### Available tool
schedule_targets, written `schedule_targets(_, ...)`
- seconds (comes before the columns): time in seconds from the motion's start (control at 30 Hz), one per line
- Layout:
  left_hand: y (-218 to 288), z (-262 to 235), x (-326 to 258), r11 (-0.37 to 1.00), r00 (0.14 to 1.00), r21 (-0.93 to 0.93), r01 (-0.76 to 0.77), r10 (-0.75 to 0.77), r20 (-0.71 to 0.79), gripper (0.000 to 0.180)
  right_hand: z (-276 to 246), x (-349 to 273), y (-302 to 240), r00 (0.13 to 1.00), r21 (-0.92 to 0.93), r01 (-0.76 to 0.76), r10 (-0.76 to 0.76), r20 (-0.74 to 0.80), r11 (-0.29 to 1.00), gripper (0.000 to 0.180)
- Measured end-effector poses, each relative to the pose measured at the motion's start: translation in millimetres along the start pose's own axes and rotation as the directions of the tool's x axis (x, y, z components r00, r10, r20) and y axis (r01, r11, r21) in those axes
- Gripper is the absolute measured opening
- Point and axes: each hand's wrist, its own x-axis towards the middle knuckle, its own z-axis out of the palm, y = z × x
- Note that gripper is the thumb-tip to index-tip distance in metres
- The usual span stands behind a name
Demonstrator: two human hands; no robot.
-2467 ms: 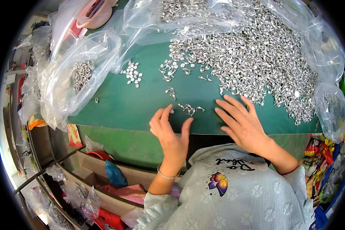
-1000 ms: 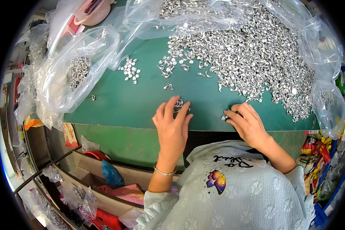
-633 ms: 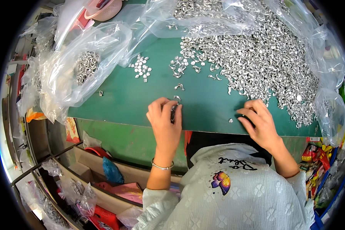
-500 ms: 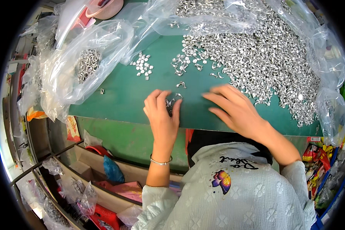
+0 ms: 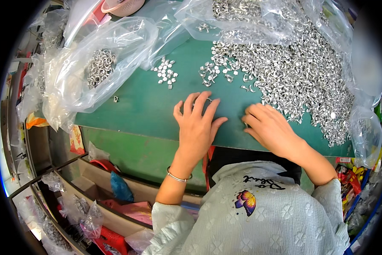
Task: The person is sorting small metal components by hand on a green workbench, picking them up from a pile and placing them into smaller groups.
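Note:
My left hand (image 5: pixel 197 125) is over the green table top (image 5: pixel 144 110) near its front edge, fingers spread. A small curved silver metal piece (image 5: pixel 209 100) shows partly by its fingertips; anything under the palm is hidden. To the right, my right hand (image 5: pixel 271 127) has its fingers curled and pressed together, slightly blurred. Something tiny may be at its fingertips, too small to make out. Beyond it spreads a large heap of curved silver metal pieces (image 5: pixel 301 72), with a few loose pieces (image 5: pixel 208 73) at its left side. A small group of flower-shaped silver pieces (image 5: pixel 165 72) lies farther left.
A clear plastic bag (image 5: pixel 133 38) with silver rings (image 5: pixel 101 68) lies at the left. One small piece (image 5: pixel 116 99) sits before it. More plastic sheeting (image 5: pixel 191 21) borders the heap. A pink basket (image 5: pixel 123 7) stands far back. Below the left edge is a shelf with compartments (image 5: pixel 93 178).
My left hand has shifted right and spread its fingers, now covering the spot where loose curved pieces lay. My right hand has come nearer and right, its fingers drawn together. The view has shifted slightly.

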Motion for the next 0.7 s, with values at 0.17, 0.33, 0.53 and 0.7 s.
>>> schedule_targets(0.17, -22, 5, -17, 0.999, 0.998, -0.045, 0.031, -0.033, -0.059, 0.022, -35, -25, 8, 0.968, -0.002, -0.107, 0.104, 0.230, 0.994, 0.028)
schedule_targets(0.33, -15, 0, -12, 0.992, 0.993, -0.121, 0.047, -0.059, -0.098, 0.020, -12, 40, 19, 0.985, 0.157, 0.078, -0.052, -0.164, 0.985, 0.041)
schedule_targets(0.53, -31, -1, -10, 0.998, 0.997, -0.043, 0.036, -0.039, -0.072, 0.029, 33, 94, 26, 0.964, -0.121, 0.171, -0.192, -0.185, 0.978, 0.044)
schedule_targets(0.7, -37, -6, -3, 0.995, 0.990, -0.039, 0.095, -0.099, -0.099, 0.029, 6, 38, 20, 0.968, 0.011, 0.239, -0.239, 0.079, 0.971, 0.046)
